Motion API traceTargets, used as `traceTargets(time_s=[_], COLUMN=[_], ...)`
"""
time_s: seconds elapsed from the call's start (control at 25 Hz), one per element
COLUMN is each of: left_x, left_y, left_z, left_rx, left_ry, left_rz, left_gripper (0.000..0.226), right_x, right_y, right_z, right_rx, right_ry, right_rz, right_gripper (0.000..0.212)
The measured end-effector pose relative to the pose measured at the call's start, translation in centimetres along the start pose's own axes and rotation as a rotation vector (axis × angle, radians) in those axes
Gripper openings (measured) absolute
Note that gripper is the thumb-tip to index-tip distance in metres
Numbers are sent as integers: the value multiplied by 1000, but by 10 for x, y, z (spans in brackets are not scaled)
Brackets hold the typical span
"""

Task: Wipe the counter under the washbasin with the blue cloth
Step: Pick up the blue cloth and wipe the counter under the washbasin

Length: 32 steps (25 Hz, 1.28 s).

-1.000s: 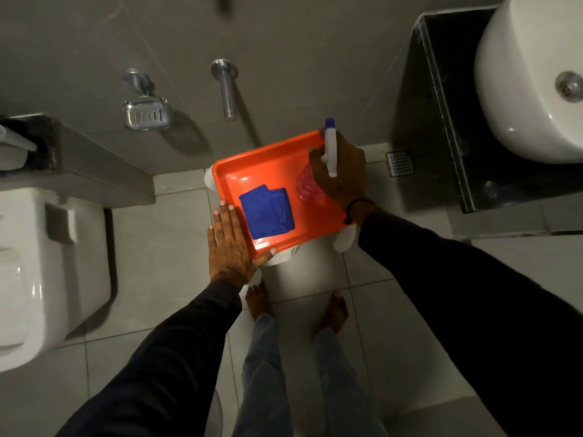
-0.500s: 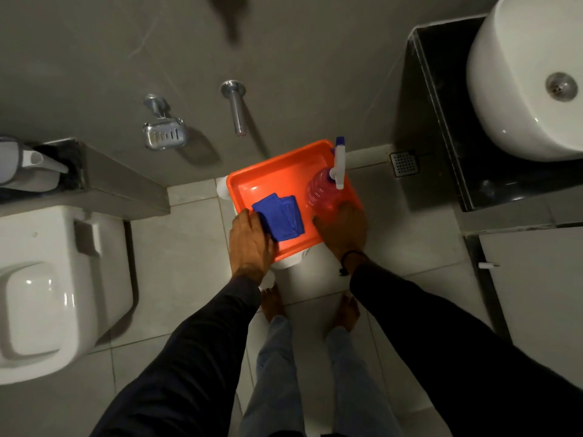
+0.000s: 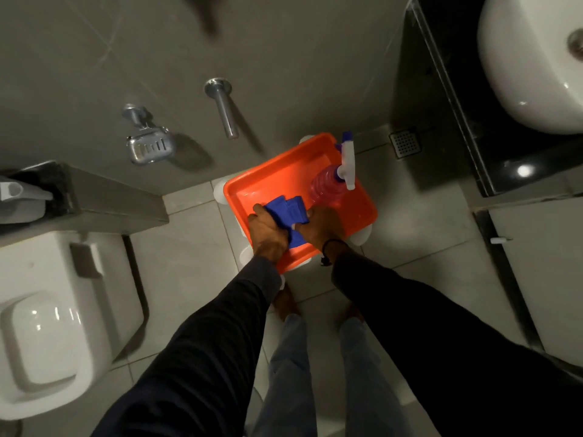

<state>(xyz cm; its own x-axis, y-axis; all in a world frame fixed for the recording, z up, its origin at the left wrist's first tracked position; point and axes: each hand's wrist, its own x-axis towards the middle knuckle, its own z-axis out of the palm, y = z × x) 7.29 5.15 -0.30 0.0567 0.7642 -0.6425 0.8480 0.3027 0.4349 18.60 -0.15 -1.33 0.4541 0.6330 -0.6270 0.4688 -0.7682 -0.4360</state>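
A folded blue cloth (image 3: 288, 211) lies in an orange tray (image 3: 277, 181) that rests on a white stool in front of me. My left hand (image 3: 269, 233) is closed on the cloth's left side. My right hand (image 3: 321, 227) grips its right side. A pink spray bottle (image 3: 328, 186) with a white and blue trigger head stands in the tray's right part, just beyond my right hand. The white washbasin (image 3: 530, 67) sits on a black counter (image 3: 454, 127) at the upper right.
A white toilet (image 3: 63, 316) fills the left side. A chrome soap holder (image 3: 150, 146) and a chrome spout (image 3: 224, 111) stick out of the grey wall. A floor drain (image 3: 405, 143) lies beside the counter. A white cabinet door (image 3: 542, 269) stands below the counter. My bare feet stand on pale tiles.
My right hand let go of the spray bottle and moved down to the cloth. My left hand slid from the tray's edge onto the cloth. Both hands now grip it.
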Motion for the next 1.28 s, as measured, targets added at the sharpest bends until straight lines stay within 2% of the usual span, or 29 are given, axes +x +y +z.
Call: traceTargets(time_s=[0.12,0.2,0.36,0.44,0.6,0.76,0.92,1.08,1.16,1.28], left_x=[-31,-63,-113,-134,-172,-199,-201,-186,-186,-204], left_y=[-3,3,24,47,116,197,258,290,292,293], left_z=[-18,-31,-22,-5,55,122,174,195,203,215], left_rx=[-116,-216,-305,-333,-392,-388,-334,-233,-126,-82], left_ry=[-8,-18,-38,-41,-21,-10,20,34,31,153], left_rz=[88,136,199,221,284,386,402,398,397,476], left_gripper=[32,23,24,25,20,18,19,22,27,33], right_x=[-25,-54,-96,-109,-125,-117,-86,-58,-58,-62], right_y=[2,5,31,51,111,179,226,242,249,251], right_z=[-23,-42,-90,-123,-193,-266,-319,-340,-348,-371], right_rx=[71,83,83,58,158,208,162,125,200,178], right_ry=[-10,-23,11,62,270,387,420,378,478,813], right_rz=[17,38,69,48,0,-9,15,3,-56,-279], right_gripper=[33,35,30,39,24,20,20,18,12,3])
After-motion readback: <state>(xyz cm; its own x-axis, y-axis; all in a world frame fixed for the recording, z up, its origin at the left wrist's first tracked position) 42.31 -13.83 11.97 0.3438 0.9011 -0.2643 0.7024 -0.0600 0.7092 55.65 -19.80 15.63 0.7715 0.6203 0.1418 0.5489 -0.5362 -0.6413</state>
